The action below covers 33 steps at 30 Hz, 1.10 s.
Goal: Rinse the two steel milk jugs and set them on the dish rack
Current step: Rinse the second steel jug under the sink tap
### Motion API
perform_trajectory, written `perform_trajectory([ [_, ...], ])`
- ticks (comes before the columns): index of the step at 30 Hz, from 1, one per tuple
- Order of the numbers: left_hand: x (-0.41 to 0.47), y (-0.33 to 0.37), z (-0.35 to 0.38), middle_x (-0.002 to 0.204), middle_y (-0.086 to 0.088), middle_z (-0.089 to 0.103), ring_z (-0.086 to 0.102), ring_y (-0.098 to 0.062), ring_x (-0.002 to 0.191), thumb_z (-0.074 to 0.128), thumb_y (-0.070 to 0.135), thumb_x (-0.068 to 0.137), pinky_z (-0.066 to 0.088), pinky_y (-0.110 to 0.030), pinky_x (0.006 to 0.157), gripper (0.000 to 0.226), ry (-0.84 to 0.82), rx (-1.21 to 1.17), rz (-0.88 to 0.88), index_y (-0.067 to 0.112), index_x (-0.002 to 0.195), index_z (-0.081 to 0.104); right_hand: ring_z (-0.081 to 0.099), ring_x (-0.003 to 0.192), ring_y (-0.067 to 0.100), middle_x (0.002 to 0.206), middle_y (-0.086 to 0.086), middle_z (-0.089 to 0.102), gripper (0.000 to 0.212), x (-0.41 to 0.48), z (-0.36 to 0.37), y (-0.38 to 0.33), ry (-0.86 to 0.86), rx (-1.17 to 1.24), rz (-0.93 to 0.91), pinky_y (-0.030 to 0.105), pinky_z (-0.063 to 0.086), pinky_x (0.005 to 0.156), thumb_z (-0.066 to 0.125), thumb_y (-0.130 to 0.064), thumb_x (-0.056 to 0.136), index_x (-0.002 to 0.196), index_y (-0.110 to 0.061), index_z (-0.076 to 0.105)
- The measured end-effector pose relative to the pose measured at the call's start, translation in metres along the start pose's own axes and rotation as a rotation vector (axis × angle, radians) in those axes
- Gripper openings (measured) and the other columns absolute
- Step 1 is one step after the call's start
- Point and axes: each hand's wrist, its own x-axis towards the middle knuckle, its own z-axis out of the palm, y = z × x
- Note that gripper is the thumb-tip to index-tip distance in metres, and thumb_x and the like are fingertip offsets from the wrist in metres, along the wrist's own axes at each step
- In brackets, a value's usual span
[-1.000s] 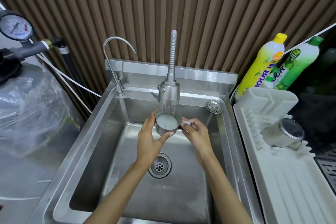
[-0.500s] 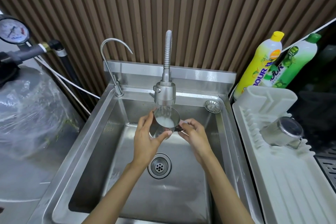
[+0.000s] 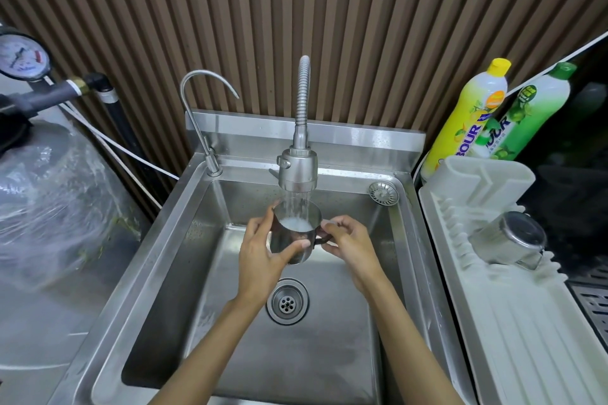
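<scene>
A steel milk jug [image 3: 291, 240] is held upright over the sink under the flexible spray tap [image 3: 297, 171], with water streaming into it and foamy water inside. My left hand [image 3: 260, 253] wraps the jug's body from the left. My right hand [image 3: 348, 245] grips its handle on the right. A second steel jug [image 3: 508, 242] lies tipped on its side on the white dish rack [image 3: 513, 322] to the right of the sink.
The steel sink [image 3: 171, 260] has a drain [image 3: 287, 301] below my hands and a strainer plug [image 3: 383, 193] on the back right ledge. A thin gooseneck tap [image 3: 197, 102] stands back left. Two detergent bottles [image 3: 467, 115] stand behind the rack. A wrapped tank [image 3: 49, 200] is at the left.
The jug has dropped a little lower beneath the spray head and now stands more upright. Both hands keep their hold; water keeps running.
</scene>
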Motion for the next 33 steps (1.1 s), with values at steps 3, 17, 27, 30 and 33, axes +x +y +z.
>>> perform_trajectory([
  [3, -0.001, -0.003, 0.001, 0.092, 0.004, 0.049, 0.052, -0.005, 0.085, 0.075, 0.056, 0.056, 0.035, 0.000, 0.075, 0.090, -0.006, 0.030, -0.003, 0.029, 0.136, 0.044, 0.060, 0.080, 0.021, 0.073, 0.006, 0.062, 0.017, 0.003, -0.001, -0.004, 0.010, -0.073, 0.004, 0.036, 0.053, 0.082, 0.058, -0.016, 0.086, 0.070, -0.014, 0.057],
  [17, 0.004, -0.004, 0.010, 0.105, 0.006, 0.069, 0.058, 0.015, 0.094, 0.082, 0.024, 0.065, 0.043, -0.004, 0.081, 0.060, -0.083, -0.099, -0.037, 0.021, 0.119, 0.055, 0.065, 0.099, 0.020, 0.108, 0.006, 0.068, 0.022, -0.003, -0.006, -0.008, 0.078, -0.157, -0.154, 0.028, 0.049, 0.088, 0.061, -0.004, 0.082, 0.064, -0.012, 0.051],
  [27, 0.014, 0.004, -0.003, 0.129, 0.000, 0.055, 0.049, -0.007, 0.113, 0.082, 0.026, 0.062, 0.027, 0.010, 0.084, 0.085, -0.040, -0.050, 0.050, 0.011, 0.136, 0.043, 0.061, 0.085, 0.011, 0.100, -0.007, 0.064, 0.016, -0.001, 0.005, -0.004, -0.038, 0.157, -0.038, 0.029, 0.045, 0.093, 0.052, -0.003, 0.089, 0.075, -0.008, 0.045],
  [30, 0.015, 0.006, -0.005, 0.128, 0.014, 0.046, 0.045, -0.002, 0.117, 0.082, 0.023, 0.062, 0.026, 0.011, 0.084, 0.087, -0.039, -0.088, 0.051, 0.016, 0.138, 0.041, 0.061, 0.090, 0.017, 0.107, 0.009, 0.062, 0.006, 0.003, 0.007, -0.003, -0.042, 0.156, -0.015, 0.031, 0.046, 0.096, 0.053, -0.005, 0.089, 0.084, -0.006, 0.049],
  [33, 0.016, 0.006, -0.007, 0.124, 0.017, 0.049, 0.049, -0.004, 0.116, 0.077, 0.041, 0.056, 0.029, 0.009, 0.085, 0.089, -0.042, -0.095, 0.052, 0.025, 0.137, 0.043, 0.059, 0.099, 0.022, 0.108, 0.015, 0.061, 0.008, 0.005, 0.008, -0.003, -0.035, 0.131, 0.004, 0.032, 0.048, 0.094, 0.055, -0.008, 0.089, 0.082, -0.005, 0.052],
])
